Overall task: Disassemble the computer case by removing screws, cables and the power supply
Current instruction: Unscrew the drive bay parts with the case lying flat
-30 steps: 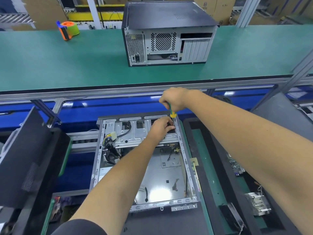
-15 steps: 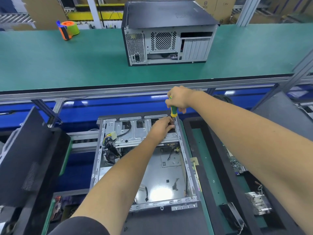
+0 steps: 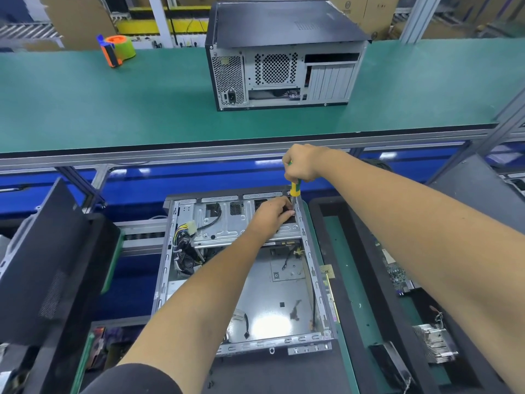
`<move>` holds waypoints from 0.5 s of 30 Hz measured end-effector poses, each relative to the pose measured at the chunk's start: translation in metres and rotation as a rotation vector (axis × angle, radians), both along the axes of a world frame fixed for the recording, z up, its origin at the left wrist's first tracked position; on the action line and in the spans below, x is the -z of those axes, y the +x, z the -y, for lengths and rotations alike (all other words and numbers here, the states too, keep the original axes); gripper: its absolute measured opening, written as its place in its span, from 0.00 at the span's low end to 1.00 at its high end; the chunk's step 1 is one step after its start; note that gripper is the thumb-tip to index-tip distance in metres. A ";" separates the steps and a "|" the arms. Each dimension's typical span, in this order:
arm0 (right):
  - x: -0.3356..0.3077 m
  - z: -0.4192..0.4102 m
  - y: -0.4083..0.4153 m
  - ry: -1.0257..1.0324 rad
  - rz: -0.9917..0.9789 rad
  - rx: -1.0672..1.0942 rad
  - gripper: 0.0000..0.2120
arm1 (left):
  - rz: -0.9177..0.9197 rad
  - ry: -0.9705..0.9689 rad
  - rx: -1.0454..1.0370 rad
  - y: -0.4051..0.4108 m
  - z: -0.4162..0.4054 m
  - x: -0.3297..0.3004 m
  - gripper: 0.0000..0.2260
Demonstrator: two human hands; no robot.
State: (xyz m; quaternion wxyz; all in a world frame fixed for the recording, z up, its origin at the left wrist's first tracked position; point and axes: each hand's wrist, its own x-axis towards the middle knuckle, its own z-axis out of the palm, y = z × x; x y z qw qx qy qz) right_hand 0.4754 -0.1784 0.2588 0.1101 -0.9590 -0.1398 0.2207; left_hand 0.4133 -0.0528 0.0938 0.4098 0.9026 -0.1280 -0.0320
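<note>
An open computer case (image 3: 318,282) lies flat in front of me, its bare metal floor showing. A metal drive cage (image 3: 227,223) spans its far end, with a bundle of coloured cables (image 3: 184,245) at the left. My right hand (image 3: 302,164) grips a yellow-green screwdriver (image 3: 295,189) upright at the case's far right corner. My left hand (image 3: 272,213) rests on the cage beside the screwdriver tip, its fingertips at the shaft. The tip and any screw are hidden.
A second closed case (image 3: 284,52) stands on the green conveyor belt (image 3: 113,103) beyond. An orange-green tape dispenser (image 3: 116,49) sits at the belt's far left. A black panel (image 3: 42,265) leans at my left. Black trays (image 3: 355,280) with boards and a heatsink (image 3: 434,342) lie to the right.
My right hand has risen slightly on the screwdriver handle, showing more of the yellow-green grip below the fist. My left hand stays at the same spot on the cage.
</note>
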 end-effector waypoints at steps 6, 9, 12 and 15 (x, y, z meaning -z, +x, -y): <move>0.000 0.004 0.002 -0.008 -0.020 -0.042 0.03 | -0.049 -0.124 -0.067 0.000 -0.001 0.000 0.05; -0.004 0.004 0.002 -0.059 -0.028 -0.161 0.09 | -0.026 -0.135 -0.064 0.000 -0.002 -0.001 0.06; -0.006 0.000 -0.004 -0.218 0.127 -0.383 0.10 | -0.045 -0.117 -0.063 0.001 -0.001 0.000 0.07; -0.004 -0.007 -0.004 -0.306 0.152 -0.504 0.14 | -0.053 -0.089 -0.068 0.001 0.000 0.002 0.05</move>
